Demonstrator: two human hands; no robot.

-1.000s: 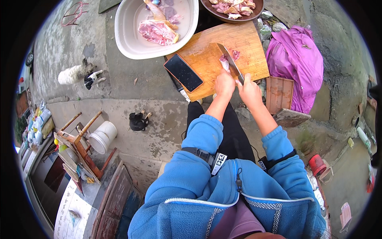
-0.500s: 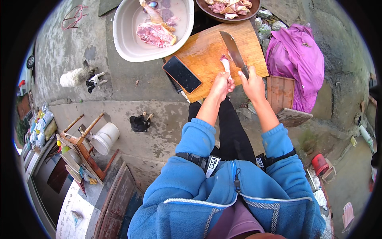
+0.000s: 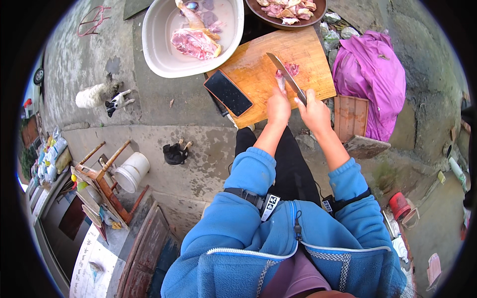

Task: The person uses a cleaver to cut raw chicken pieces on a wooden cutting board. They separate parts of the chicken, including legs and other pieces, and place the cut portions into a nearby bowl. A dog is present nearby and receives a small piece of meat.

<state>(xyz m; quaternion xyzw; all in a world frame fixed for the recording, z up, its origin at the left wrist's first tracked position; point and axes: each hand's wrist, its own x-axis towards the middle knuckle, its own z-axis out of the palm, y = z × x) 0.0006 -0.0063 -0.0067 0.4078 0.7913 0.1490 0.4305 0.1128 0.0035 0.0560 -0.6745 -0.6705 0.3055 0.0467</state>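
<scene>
My left hand (image 3: pixel 279 108) is closed around the lower end of a raw poultry leg (image 3: pixel 280 83), near the front of a wooden cutting board (image 3: pixel 253 57). In my right hand (image 3: pixel 316 113) is the handle of a broad kitchen knife (image 3: pixel 286 74). Its blade slants up to the left, over or against the top of the leg; whether it is cutting in is unclear. Red meat (image 3: pixel 292 69) shows on the board just beyond the blade. A black phone (image 3: pixel 228 93) with an orange edge lies on the left of the board.
Behind the board stand a white basin (image 3: pixel 152 49) with large raw poultry pieces in water and a brown bowl (image 3: pixel 318 19) of chopped meat. Purple cloth (image 3: pixel 370 74) covers something at the right. Several animals, including a black puppy (image 3: pixel 175 153), are on the ground at the left.
The knife has come down and left, from beside the leg to across its top. My left hand has turned over, its back now upward. Red meat now shows right of the blade.
</scene>
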